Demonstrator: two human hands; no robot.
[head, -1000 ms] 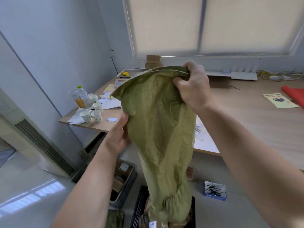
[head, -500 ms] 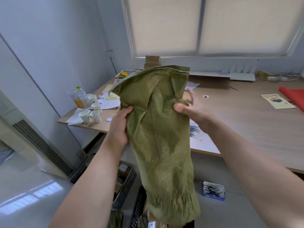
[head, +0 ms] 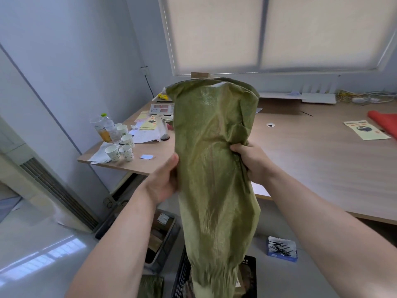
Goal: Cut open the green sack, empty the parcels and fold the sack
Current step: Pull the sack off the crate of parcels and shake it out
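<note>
The green woven sack (head: 212, 160) hangs upside down in front of me, closed end at the top, frayed mouth down over a black crate (head: 249, 278) on the floor. My left hand (head: 164, 181) grips its left side at mid-height. My right hand (head: 251, 162) pinches the right side at about the same height. The sack looks limp; its mouth hides most of the crate's contents, where brown parcels show at the edge.
A wooden desk (head: 311, 160) stands behind the sack, with paper cups (head: 120, 149), bottles (head: 105, 130), papers and a scale (head: 161, 108) on its left end. A grey bin of boxes (head: 163, 235) and a blue box of black ties (head: 282, 249) sit on the floor.
My right hand let go of the sack's top corner and came down to grip its right side at mid-height. The sack's top now stands up unheld, and the sack shifted slightly right.
</note>
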